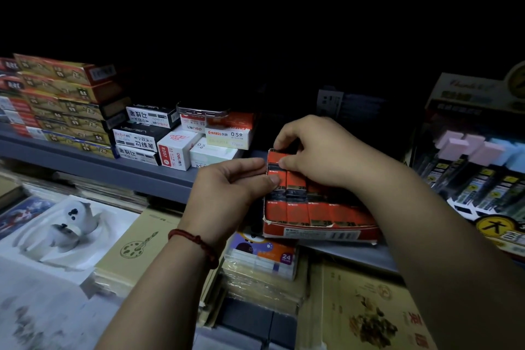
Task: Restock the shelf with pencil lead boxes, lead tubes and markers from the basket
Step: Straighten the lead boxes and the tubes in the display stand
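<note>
An open red display carton [318, 229] sits on the grey shelf [142, 173], filled with rows of small red and black pencil lead boxes. My right hand [321, 148] pinches the top of one lead box [277, 160] at the carton's back left corner, thumb in front and fingers behind. My left hand [235, 185] holds the same box from the left, its thumb and fingertips against the box's side. A red cord bracelet is on my left wrist. No basket shows in the view.
Stacks of pen and refill boxes [181, 136] stand on the shelf to the left, with a phone [203, 111] lying on top. A rack of lead tubes [480, 179] stands at the right. Sketchbooks [136, 244] and a marker pack [264, 253] lie on the level below.
</note>
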